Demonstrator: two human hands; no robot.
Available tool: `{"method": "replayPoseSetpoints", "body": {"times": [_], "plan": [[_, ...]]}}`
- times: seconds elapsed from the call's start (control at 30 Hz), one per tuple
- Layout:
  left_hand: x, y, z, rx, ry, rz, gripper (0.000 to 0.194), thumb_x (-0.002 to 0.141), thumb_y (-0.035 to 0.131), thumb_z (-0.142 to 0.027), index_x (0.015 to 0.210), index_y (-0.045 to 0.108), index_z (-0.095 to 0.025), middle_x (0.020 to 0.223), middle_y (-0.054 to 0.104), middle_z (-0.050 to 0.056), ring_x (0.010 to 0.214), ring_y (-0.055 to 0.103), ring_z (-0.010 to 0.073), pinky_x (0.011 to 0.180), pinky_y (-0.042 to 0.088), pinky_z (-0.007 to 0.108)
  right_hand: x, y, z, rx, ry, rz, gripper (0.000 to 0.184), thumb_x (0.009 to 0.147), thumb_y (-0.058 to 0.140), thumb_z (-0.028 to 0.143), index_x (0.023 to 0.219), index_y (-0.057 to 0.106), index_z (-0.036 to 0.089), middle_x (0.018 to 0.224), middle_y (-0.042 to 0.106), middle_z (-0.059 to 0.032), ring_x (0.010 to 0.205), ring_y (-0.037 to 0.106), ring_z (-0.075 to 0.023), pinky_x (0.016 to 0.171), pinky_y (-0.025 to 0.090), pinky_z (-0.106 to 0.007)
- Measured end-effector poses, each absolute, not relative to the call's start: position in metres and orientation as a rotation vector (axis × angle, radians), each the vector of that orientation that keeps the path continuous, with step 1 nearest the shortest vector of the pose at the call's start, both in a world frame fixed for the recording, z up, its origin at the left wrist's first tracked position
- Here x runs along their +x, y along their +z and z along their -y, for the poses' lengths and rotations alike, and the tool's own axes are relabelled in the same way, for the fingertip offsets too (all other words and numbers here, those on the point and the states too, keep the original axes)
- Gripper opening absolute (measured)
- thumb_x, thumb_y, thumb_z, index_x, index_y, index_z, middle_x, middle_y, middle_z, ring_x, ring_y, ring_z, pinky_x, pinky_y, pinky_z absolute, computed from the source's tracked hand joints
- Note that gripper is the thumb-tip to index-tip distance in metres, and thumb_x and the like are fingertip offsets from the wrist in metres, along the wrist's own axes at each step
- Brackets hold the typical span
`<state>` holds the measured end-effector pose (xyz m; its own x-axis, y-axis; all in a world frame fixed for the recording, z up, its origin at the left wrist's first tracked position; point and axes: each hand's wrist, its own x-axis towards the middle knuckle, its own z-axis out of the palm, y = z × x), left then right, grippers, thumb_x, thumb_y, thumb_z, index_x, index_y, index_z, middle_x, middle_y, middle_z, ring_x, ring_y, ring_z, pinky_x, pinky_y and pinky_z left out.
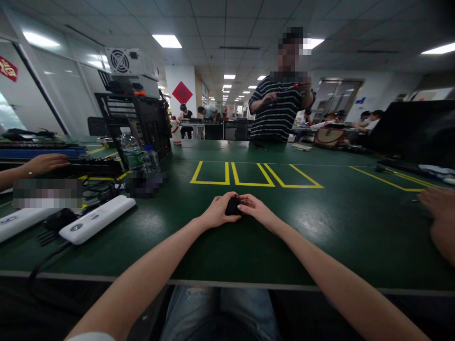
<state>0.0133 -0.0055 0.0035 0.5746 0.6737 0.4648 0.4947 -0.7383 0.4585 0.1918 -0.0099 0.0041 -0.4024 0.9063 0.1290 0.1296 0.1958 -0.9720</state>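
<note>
A small black object (232, 206) rests at the middle of the green table (213, 255), too dark for me to make out its kind. My left hand (219, 210) curls round its left side, thumb in front and fingers behind. From the right, my right hand (256, 209) presses its fingertips against the same object. Parts of it are hidden by my fingers. Beyond my hands, yellow tape outlines (249, 183) mark the tabletop.
At left are white power strips (97, 219) with cables, water bottles (132, 150) and an open computer case (137, 118). Other people's hands are at the left (46, 163) and right (439, 218) edges. A person in a striped shirt (277, 109) stands across the table.
</note>
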Motion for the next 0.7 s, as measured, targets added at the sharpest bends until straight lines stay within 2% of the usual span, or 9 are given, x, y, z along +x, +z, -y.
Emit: {"method": "replayPoseSetpoints", "body": {"times": [0.2,0.33,0.53,0.7], "plan": [[0.013,0.005,0.006,2.535,0.906,-0.958,0.057,0.067,0.059,-0.035,0.115,0.031,-0.023,0.11,0.047,0.005,0.103,0.045,0.0207,0.092,0.028,0.038,0.193,0.013,0.018,-0.886,1.344,1.758,0.036,0.064,0.063,0.025,0.095,0.046,0.021,0.101,0.052,-0.0023,0.097,0.05,-0.0174,0.086,0.04,-0.037],[0.013,0.005,0.006,2.527,0.918,-0.964,0.057,0.066,0.059,-0.035,0.115,0.031,-0.024,0.111,0.046,0.004,0.103,0.045,0.021,0.092,0.029,0.038,0.192,0.013,0.02,-0.862,1.293,1.718,0.027,0.067,0.061,0.028,0.09,0.048,0.021,0.097,0.053,-0.0016,0.095,0.051,-0.0172,0.084,0.041,-0.037],[0.013,0.006,0.008,2.506,0.889,-0.981,0.056,0.066,0.059,-0.036,0.114,0.032,-0.025,0.111,0.047,0.004,0.103,0.045,0.0214,0.092,0.028,0.039,0.192,0.008,0.014,-0.98,1.25,1.722,0.036,0.068,0.06,0.028,0.1,0.046,0.022,0.102,0.052,-0.0035,0.096,0.051,-0.0175,0.084,0.04,-0.038],[0.014,0.004,0.006,2.523,0.904,-0.982,0.056,0.066,0.059,-0.034,0.114,0.032,-0.024,0.11,0.047,0.004,0.102,0.046,0.0209,0.091,0.029,0.037,0.194,0.01,0.016,-0.948,1.283,1.772,0.036,0.066,0.061,0.026,0.099,0.047,0.021,0.102,0.052,-0.0036,0.096,0.051,-0.0169,0.086,0.039,-0.038]]}}
